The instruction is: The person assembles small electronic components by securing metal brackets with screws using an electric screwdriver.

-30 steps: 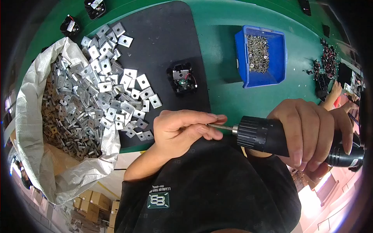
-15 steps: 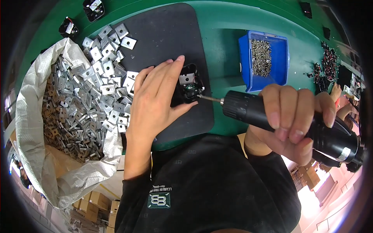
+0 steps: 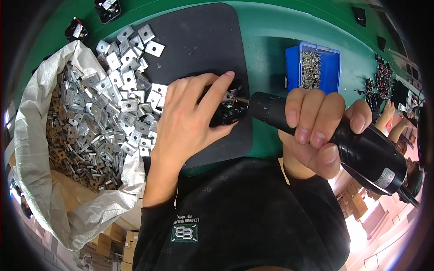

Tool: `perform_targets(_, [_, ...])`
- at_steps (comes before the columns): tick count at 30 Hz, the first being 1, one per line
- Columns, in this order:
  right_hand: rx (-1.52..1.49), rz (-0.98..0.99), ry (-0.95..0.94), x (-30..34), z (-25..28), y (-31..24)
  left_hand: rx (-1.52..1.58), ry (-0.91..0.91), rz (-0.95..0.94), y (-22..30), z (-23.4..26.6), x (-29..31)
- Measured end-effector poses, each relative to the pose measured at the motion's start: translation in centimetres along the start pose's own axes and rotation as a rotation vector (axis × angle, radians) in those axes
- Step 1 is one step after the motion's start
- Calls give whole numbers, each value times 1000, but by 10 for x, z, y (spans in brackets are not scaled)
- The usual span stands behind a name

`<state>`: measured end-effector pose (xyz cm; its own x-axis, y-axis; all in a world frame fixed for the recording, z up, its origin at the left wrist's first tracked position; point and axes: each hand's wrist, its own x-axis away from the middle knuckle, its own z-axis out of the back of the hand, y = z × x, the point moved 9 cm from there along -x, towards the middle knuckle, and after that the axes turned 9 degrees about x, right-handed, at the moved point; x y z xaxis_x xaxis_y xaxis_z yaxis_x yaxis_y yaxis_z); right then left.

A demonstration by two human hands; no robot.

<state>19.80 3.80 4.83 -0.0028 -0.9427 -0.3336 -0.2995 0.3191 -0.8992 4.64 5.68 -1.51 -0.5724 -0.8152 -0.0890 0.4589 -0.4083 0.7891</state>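
Observation:
My left hand (image 3: pixel 187 113) is wrapped over a small black plastic housing (image 3: pixel 229 118) on the dark mat, fingers across its far side and thumb at its near edge. Inside the housing are dark parts and a bit of metal plate, largely covered by my fingers. My right hand (image 3: pixel 321 128) grips a black electric screwdriver (image 3: pixel 368 156), held nearly level with its cord trailing off to the right. Its thin bit (image 3: pixel 240 99) points left and reaches into the housing; whether the tip touches a screw I cannot make out.
A white woven sack (image 3: pixel 36 131) full of square metal plates with holes (image 3: pixel 129 106) stands at the left, plates spilling onto the mat (image 3: pixel 194 36). A blue bin (image 3: pixel 332 67) holds screws (image 3: pixel 311 67). Wired parts (image 3: pixel 383 81) lie far right; black housings (image 3: pixel 107 10) sit far left.
The screwdriver has moved left and slightly up, bringing its bit from the housing's edge to over its inside. My left hand and the housing have shifted slightly right.

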Motion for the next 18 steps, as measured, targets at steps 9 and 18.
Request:
perform_targets(9, [27, 125, -160, -3, -18, 4, 52, -27, -4, -2, 3, 0])
perform_targets(18, [143, 244, -193, -2, -16, -5, 48, -4, 14, -2, 0, -1])
